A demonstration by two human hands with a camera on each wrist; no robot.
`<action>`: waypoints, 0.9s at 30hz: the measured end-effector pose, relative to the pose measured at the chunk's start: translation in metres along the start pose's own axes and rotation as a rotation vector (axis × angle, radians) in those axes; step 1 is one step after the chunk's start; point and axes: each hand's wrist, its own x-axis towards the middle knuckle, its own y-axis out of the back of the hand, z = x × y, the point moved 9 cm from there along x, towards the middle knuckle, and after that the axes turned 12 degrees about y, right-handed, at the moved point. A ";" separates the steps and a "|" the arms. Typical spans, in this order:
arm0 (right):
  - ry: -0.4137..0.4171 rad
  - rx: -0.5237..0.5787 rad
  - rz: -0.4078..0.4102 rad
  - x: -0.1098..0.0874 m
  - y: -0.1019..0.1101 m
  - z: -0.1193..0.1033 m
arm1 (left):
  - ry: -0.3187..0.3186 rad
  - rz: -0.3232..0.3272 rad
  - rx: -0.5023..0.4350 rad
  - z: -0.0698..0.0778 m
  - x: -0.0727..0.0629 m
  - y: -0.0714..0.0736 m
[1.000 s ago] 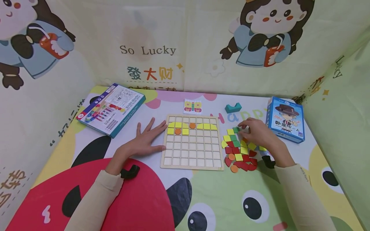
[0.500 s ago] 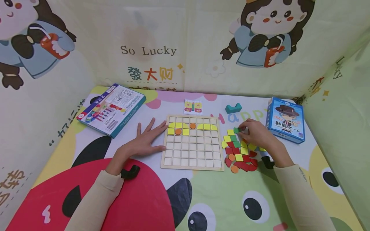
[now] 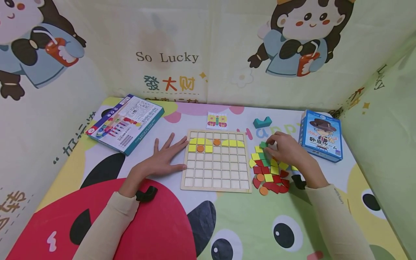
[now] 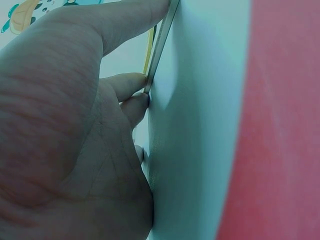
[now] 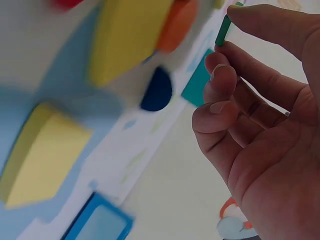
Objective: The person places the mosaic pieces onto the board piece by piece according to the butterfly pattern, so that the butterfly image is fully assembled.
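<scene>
Green tile [image 3: 263,144] sits pinched in the fingertips of the right hand [image 3: 286,148], at the far end of the loose tiles [image 3: 265,169], while the left hand [image 3: 162,158] spreads its fingers against the near-square board [image 3: 216,166]'s left edge. So slight a pinch might let it slip, and a sideways push could jostle the laid pieces [image 3: 208,148]. Cartoon print covers the table [image 3: 253,213]; pale, lettered walls [image 3: 227,90] enclose it.

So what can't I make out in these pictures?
Head view: whatever the right hand covers.
Head view: fine print on teal-edged box, too small.
Left wrist view: wooden board, cropped by the top edge.
Right wrist view: shape of red piece, blurred and cropped.
</scene>
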 end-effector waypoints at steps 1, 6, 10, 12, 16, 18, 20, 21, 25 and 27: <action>-0.004 0.000 -0.003 0.002 0.000 -0.004 | 0.000 0.000 -0.002 0.000 0.000 0.000; 0.017 -0.005 -0.014 0.016 -0.007 -0.029 | -0.003 0.002 -0.007 0.000 0.000 0.000; 0.061 0.001 -0.019 0.028 -0.015 -0.053 | -0.005 0.001 -0.007 -0.001 0.000 0.000; 0.083 0.004 -0.017 0.034 -0.019 -0.063 | -0.004 0.000 -0.006 -0.001 0.000 -0.001; 0.109 0.026 -0.021 0.044 -0.025 -0.083 | -0.003 -0.001 -0.006 0.000 0.001 0.000; 0.125 0.037 -0.022 0.049 -0.028 -0.093 | -0.001 -0.001 -0.004 0.001 0.001 0.000; 0.150 0.039 -0.023 0.052 -0.031 -0.103 | 0.002 -0.001 -0.003 0.001 0.001 0.000; 0.160 0.039 -0.023 0.054 -0.033 -0.107 | 0.002 0.000 -0.004 0.001 0.001 0.000; 0.189 0.025 -0.027 0.062 -0.039 -0.122 | -0.001 0.003 -0.001 0.000 0.001 0.000; 0.182 0.021 -0.038 0.066 -0.043 -0.126 | -0.004 0.006 0.001 0.000 0.001 -0.001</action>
